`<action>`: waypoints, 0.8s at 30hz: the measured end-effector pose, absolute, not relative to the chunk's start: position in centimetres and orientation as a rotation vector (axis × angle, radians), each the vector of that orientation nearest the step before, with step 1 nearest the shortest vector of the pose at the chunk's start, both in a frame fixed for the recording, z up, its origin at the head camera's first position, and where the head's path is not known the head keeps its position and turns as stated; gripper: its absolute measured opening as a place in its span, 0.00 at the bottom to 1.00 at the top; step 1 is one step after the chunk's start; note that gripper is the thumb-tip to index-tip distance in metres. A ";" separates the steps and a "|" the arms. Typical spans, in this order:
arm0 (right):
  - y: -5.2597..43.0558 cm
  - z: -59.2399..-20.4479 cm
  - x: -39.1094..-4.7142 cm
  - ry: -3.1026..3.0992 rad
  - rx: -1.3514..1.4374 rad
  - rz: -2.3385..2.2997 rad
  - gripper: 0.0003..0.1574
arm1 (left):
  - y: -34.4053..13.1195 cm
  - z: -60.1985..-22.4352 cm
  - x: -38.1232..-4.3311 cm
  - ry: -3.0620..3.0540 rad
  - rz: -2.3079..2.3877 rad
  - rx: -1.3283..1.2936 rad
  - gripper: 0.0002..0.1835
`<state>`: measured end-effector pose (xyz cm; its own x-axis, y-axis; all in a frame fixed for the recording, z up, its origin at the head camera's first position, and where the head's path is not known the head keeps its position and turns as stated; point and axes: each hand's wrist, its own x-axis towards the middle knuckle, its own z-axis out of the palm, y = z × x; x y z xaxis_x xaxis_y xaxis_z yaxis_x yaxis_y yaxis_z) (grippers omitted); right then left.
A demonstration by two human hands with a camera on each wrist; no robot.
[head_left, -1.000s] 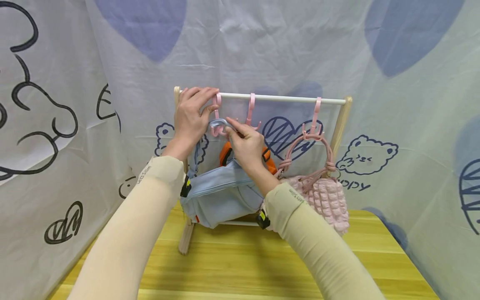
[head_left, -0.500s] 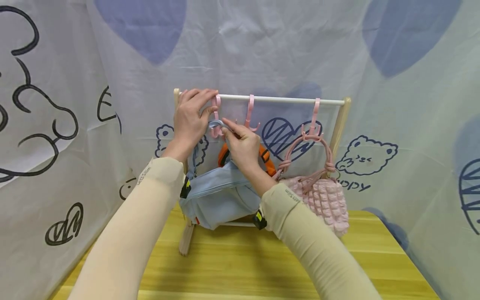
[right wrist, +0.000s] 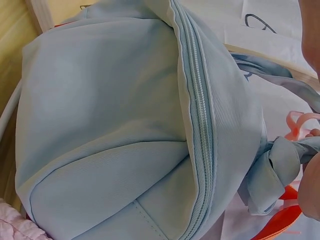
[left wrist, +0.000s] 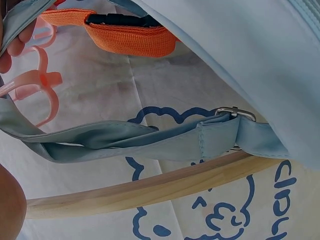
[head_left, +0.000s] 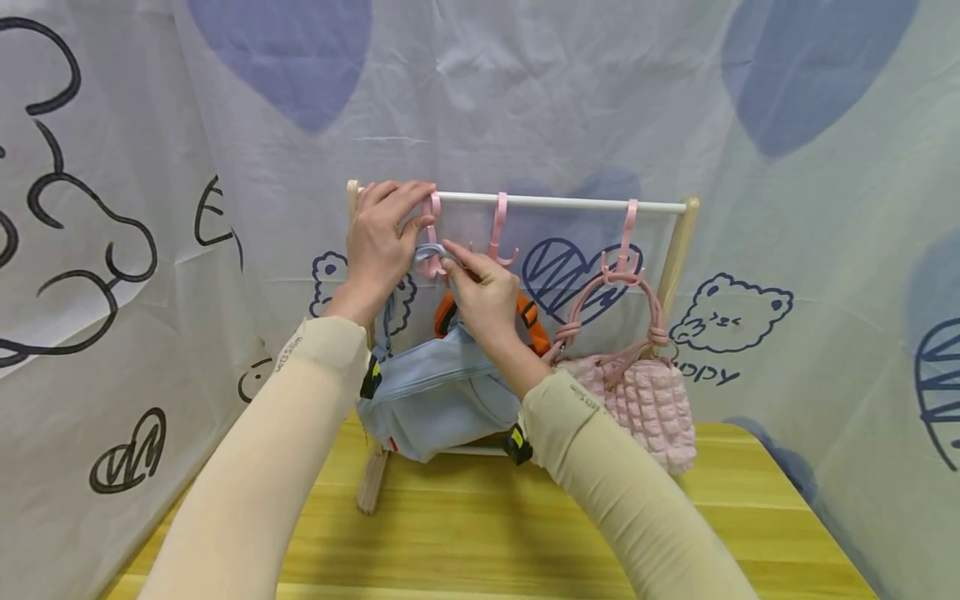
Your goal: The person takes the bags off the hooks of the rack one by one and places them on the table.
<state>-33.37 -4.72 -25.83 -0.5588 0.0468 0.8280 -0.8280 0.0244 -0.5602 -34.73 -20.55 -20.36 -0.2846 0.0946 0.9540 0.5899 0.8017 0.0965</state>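
Observation:
In the head view my left hand (head_left: 378,242) is up at the rack's left end, fingers over the rail and thumb against the stem of a pink hook (head_left: 435,204). My right hand (head_left: 489,296) pinches a light-blue strap (head_left: 430,250), which crosses in front of that hook's prongs. Below the hands hangs the light-blue bag (head_left: 442,408), tilted, its zipper facing up. The left wrist view has the hook's curved prongs (left wrist: 47,80) beside the twisted strap (left wrist: 100,140) and its metal buckle (left wrist: 235,114). My right forearm covers part of the bag.
A wooden rack with a white rail (head_left: 570,202) stands on the yellow wood table (head_left: 450,533). A quilted pink bag (head_left: 656,408) hangs from the right hook (head_left: 630,225). An orange strap (head_left: 534,325) shows behind the blue bag, below the middle hook (head_left: 499,225).
My right hand has shifted slightly left with the strap, over the left hook's prongs. My left hand keeps its place at the rail. The head view has tipped slightly.

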 end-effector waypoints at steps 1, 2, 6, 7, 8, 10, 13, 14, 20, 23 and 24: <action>-4.7 -25.9 -33.4 -1.616 0.808 1.611 0.15 | -20.6 -20.4 -34.7 -1.820 -0.523 -0.526 0.22; -4.7 -25.9 -33.4 -1.614 0.809 1.611 0.15 | -20.5 -20.4 -34.7 -1.821 -0.521 -0.525 0.22; -4.6 -25.9 -33.4 -1.600 0.821 1.638 0.15 | -20.5 -20.4 -34.7 -1.817 -0.522 -0.530 0.22; -4.6 -25.9 -33.4 -1.596 0.825 1.647 0.15 | -20.5 -20.4 -34.8 -1.815 -0.523 -0.532 0.22; -4.6 -25.9 -33.5 -1.592 0.828 1.657 0.15 | -20.5 -20.4 -34.7 -1.813 -0.527 -0.532 0.22; -4.7 -25.9 -33.5 -1.584 0.833 1.671 0.15 | -20.5 -20.4 -34.7 -1.812 -0.533 -0.533 0.22; -4.7 -25.9 -33.4 -1.580 0.833 1.675 0.15 | -20.4 -20.4 -34.7 -1.815 -0.531 -0.532 0.22; -4.7 -25.9 -33.4 -1.580 0.833 1.673 0.15 | -20.4 -20.4 -34.6 -1.815 -0.529 -0.532 0.22; -4.7 -25.9 -33.2 -1.581 0.843 1.679 0.15 | -20.5 -20.2 -34.5 -1.820 -0.521 -0.526 0.22; -4.7 -25.8 -33.1 -1.583 0.852 1.698 0.15 | -20.6 -20.2 -34.4 -1.832 -0.514 -0.521 0.22; -4.7 -25.8 -33.1 -1.585 0.854 1.700 0.15 | -20.6 -20.1 -34.4 -1.835 -0.514 -0.521 0.22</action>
<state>-33.12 -4.66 -25.82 -0.5741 0.0294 0.8183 -0.8183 -0.0544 -0.5721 -34.40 -20.58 -20.14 -0.2968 0.1021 0.9495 0.5805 0.8087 0.0945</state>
